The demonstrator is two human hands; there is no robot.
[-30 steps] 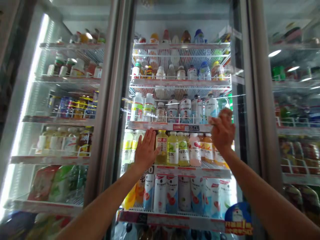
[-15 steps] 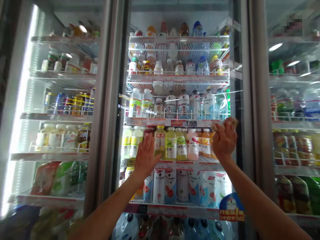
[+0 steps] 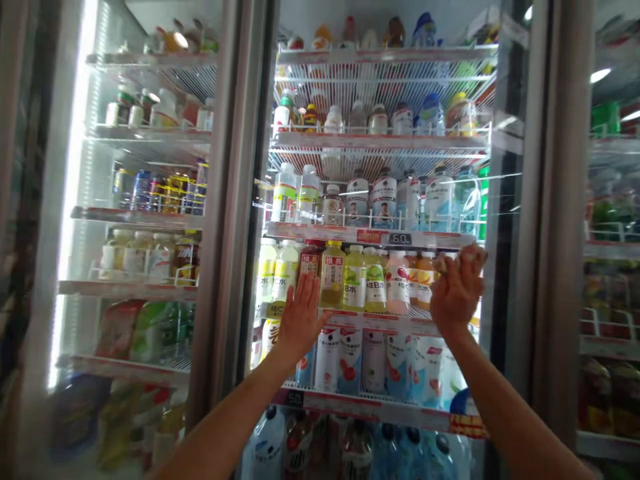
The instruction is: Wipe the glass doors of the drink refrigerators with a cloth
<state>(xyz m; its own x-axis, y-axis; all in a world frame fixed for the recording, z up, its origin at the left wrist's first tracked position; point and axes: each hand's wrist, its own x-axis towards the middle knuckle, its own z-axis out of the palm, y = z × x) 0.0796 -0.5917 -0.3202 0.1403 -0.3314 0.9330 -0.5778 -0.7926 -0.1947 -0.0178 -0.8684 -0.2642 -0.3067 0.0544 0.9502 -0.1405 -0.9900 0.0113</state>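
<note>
My left hand point(image 3: 301, 323) lies flat with its fingers stretched upward against the glass door point(image 3: 510, 200) of a drinks fridge. Behind its fingertips stand a red-capped dark bottle point(image 3: 309, 257) and a yellow-capped bottle point(image 3: 333, 275). Farther right, my right hand point(image 3: 456, 297) presses a crumpled, pale brownish cloth point(image 3: 475, 257) to the same pane. The cloth sticks out above the fingers, and part of it is hidden by the hand. Orange-labelled bottles point(image 3: 426, 279) show through the glass just left of this hand.
Metal door frames point(image 3: 220, 220) stand upright on both sides of the pane. Wire shelves behind it carry bottles and cartons point(image 3: 351, 360). A price tag point(image 3: 400, 238) hangs on one shelf edge. A blue and red sticker point(image 3: 465, 413) is partly behind my right forearm.
The view has shifted, so the fridge sits farther right and higher. Relative to the shelves, my right hand with the cloth is lower and slightly left; my left hand stays flat, slightly lower.
</note>
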